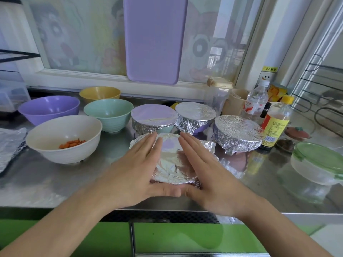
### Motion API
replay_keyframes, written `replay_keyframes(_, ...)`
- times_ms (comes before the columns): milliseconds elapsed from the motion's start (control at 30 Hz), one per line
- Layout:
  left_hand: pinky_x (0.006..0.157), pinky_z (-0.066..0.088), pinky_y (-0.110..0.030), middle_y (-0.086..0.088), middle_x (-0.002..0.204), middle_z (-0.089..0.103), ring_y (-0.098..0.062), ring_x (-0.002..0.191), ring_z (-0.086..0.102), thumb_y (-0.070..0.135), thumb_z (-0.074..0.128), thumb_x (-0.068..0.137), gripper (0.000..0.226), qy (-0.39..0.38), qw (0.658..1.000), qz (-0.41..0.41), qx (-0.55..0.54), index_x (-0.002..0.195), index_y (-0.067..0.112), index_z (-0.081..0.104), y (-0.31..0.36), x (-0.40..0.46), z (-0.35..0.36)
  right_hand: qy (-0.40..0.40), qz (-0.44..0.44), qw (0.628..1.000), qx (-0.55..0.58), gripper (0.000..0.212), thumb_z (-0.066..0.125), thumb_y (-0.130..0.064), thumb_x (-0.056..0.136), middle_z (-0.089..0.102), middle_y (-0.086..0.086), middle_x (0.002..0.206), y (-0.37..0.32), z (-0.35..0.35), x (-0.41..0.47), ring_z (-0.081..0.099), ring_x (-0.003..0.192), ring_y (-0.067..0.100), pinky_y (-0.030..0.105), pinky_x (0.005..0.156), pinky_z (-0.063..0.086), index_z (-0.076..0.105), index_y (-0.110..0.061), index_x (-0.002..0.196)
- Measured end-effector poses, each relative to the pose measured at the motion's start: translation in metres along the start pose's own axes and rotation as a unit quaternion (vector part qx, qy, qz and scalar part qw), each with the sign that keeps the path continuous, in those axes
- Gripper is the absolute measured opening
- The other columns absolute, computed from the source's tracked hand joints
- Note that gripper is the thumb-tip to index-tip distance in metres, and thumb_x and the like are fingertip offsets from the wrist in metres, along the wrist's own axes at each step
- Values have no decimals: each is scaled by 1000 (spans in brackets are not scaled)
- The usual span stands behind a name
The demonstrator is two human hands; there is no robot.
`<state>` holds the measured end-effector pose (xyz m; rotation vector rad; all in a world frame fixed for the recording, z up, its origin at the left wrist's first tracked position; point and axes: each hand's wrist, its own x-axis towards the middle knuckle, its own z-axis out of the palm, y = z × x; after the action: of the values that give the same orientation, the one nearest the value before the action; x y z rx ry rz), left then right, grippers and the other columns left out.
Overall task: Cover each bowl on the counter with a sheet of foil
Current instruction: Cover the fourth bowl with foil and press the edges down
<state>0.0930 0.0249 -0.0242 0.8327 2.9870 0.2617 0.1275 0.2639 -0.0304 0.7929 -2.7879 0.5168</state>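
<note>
On the steel counter (55,182), both hands lie flat against a foil-covered bowl (173,162) near the front edge. The left hand (137,169) presses its left side and the right hand (206,167) its right side, fingers straight and together, pointing away from the person, thumbs meeting at the near rim. Neither hand curls round anything; they only press the foil against the bowl. Loose foil sticks out beyond the bowl at its far left and right. Just behind it stand three more bowls already wrapped in foil: one at center (154,117), one right of it (194,115) with a purple base showing under the foil, and one farther right (237,134). To the left sit four uncovered bowls: a white bowl (64,139) holding a few orange pieces (72,143), a purple bowl (49,108), a green bowl (108,114) and a yellow bowl (100,93) at the back. A crumpled foil sheet (11,145) lies at the far left edge. At right are a sauce bottle (276,123) with a yellow cap, a water bottle (257,101) and a clear container with a green lid (319,162). A purple cutting board (154,39) leans against the window behind.
</note>
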Motion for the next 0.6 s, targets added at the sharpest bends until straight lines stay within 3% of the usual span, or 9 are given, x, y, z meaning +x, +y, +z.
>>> replay_keyframes(67,130,-2,-30,12,164,-43,-1,152,-34,110,22,57,145,3,1000,-1,5,161,24,-29,0,0,0,-19,3,1000,19,108,70,-52,96,-20,-22,172,-1,-4,-1,-18,158,-1,33,132,5,-6,-25,168)
replay_keyframes(233,131,5,-32,14,164,-42,0,154,-30,110,26,63,140,6,1000,2,5,161,26,-29,-2,-1,-1,-43,56,985,161,109,75,-50,92,-19,-39,165,6,-22,0,-14,151,-17,5,118,5,-5,-40,166)
replay_keyframes(400,131,7,-30,18,163,-43,3,153,-28,109,20,59,139,1,1000,10,-1,161,28,-29,-3,-3,-4,-59,80,984,148,122,76,-59,85,-25,-37,165,17,-8,0,-13,149,-21,11,120,7,-11,-34,166)
replay_keyframes(533,130,14,-35,31,157,-44,5,154,-23,109,39,59,143,6,997,13,-73,162,36,-26,-1,-7,-9,-54,87,988,113,129,79,-56,87,-30,-31,165,18,-2,-3,-21,151,-14,20,125,5,-22,-32,163)
replay_keyframes(600,131,12,-38,32,155,-46,5,153,-27,112,42,51,150,9,994,-15,-106,160,38,-30,4,-9,-11,-63,101,987,108,130,78,-57,87,-34,-33,163,14,-3,-5,-22,147,-20,18,124,5,-28,-36,160)
